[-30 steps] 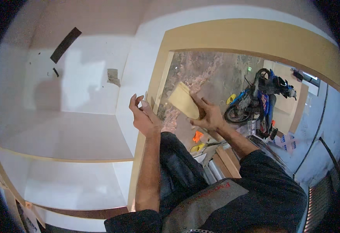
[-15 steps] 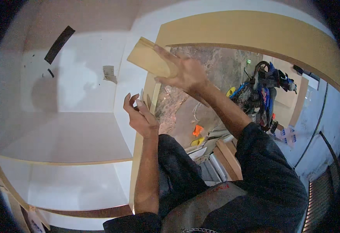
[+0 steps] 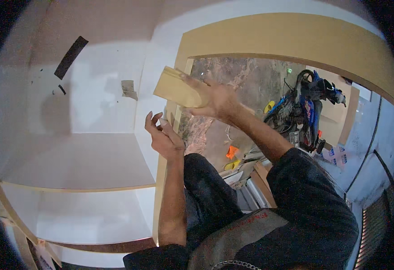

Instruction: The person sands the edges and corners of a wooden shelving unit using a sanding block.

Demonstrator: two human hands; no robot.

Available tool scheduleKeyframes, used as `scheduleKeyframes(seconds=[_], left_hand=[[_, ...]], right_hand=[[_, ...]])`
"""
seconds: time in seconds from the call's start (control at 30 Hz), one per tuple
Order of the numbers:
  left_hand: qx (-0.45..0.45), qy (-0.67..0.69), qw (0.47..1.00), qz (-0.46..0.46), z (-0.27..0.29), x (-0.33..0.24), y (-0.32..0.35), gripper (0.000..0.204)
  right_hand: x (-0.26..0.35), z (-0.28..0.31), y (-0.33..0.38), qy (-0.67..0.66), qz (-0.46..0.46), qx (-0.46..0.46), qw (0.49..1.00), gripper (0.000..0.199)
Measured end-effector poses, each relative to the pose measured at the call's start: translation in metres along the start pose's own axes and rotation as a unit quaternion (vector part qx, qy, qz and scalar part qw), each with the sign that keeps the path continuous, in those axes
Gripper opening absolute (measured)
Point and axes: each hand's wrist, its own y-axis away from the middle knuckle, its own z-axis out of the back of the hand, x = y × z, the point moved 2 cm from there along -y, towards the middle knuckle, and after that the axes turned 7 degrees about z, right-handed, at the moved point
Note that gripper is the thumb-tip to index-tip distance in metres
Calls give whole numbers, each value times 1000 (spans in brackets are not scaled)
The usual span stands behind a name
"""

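A flat, tan rectangular piece (image 3: 172, 88) with a pale ridge along its far edge is gripped at its right end by my right hand (image 3: 215, 100). Motion smears it, so I cannot tell whether it is sandpaper, a block or a board offcut. It overlaps the tan front edge (image 3: 184, 67) of a white cabinet; contact is unclear. My left hand (image 3: 166, 140) is below and left of it, beside the same edge. Its fingers curl loosely, with gaps between them, and no held object shows.
The white cabinet interior (image 3: 98, 108) with a shelf (image 3: 77, 188) spans my left. A wide tan board (image 3: 287, 33) crosses the far side. On the floor beyond are a blue and black motorcycle (image 3: 307, 110), yellow footwear (image 3: 269, 106), an orange scrap (image 3: 232, 151) and stacked boards (image 3: 261, 180).
My right hand and the tan piece have come nearer to me and slightly right, closer to my left hand. The left hand has hardly moved. The whole view has shifted a little.
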Motion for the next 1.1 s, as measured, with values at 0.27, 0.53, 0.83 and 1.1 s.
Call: scheduleKeyframes(seconds=[0.27, 0.53, 0.83, 1.1], left_hand=[[8, -2, 1000, 6, -1, 1, -1, 51], [19, -22, 1000, 5, 2, -6, 3, 49], [9, -12, 1000, -15, -2, -6, 2, 48], [-105, 47, 968, -222, 35, -39, 21, 44]], right_hand=[[5, 2, 9, 11, -25, -5, 1000, 93], [-10, 4, 36, -75, 11, -18, 997, 99], [-20, 8, 4, -25, -8, -24, 999, 100], [-59, -20, 186, -234, -141, -92, 958, 87]])
